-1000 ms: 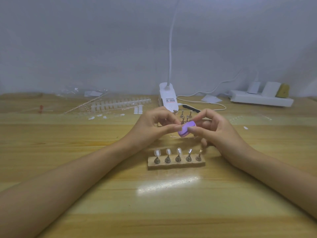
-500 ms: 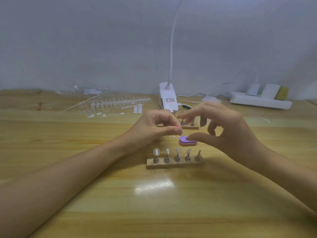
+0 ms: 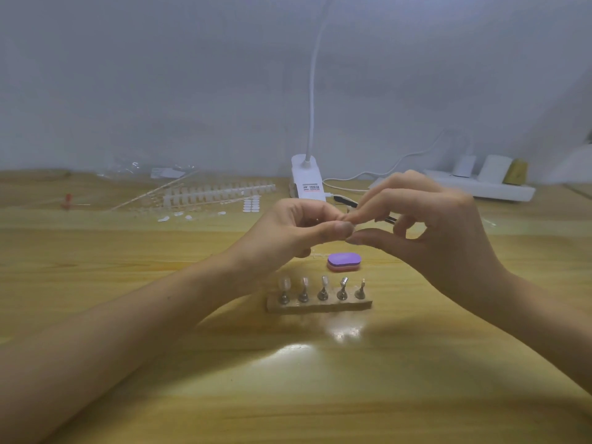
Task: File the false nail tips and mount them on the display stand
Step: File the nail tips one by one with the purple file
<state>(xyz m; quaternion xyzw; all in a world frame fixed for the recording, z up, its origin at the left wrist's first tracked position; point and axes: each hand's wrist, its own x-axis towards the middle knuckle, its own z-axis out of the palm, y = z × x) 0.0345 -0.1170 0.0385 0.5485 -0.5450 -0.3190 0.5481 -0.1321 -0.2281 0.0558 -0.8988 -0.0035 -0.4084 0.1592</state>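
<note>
My left hand [image 3: 294,232] is pinched shut, thumb against forefinger, on a false nail tip that is too small and hidden to make out. My right hand [image 3: 442,238] is beside it with fingers spread, its forefinger and thumb tips touching the left fingertips; nothing shows in it. Below the hands the purple and pink file block [image 3: 344,261] lies flat on the table. In front of it stands the wooden display stand [image 3: 320,305] with a row of metal pegs; the left pegs carry clear nail tips.
Strips of clear nail tips [image 3: 217,192] and loose tips lie at the back left, with white adhesive tabs [image 3: 250,203] beside them. A white clip lamp base [image 3: 306,182] stands behind the hands. A white power strip [image 3: 480,187] sits at the back right.
My right hand has put the purple file block down on the table, let go of it, and risen to meet the left fingertips. The left hand kept its pinch.
</note>
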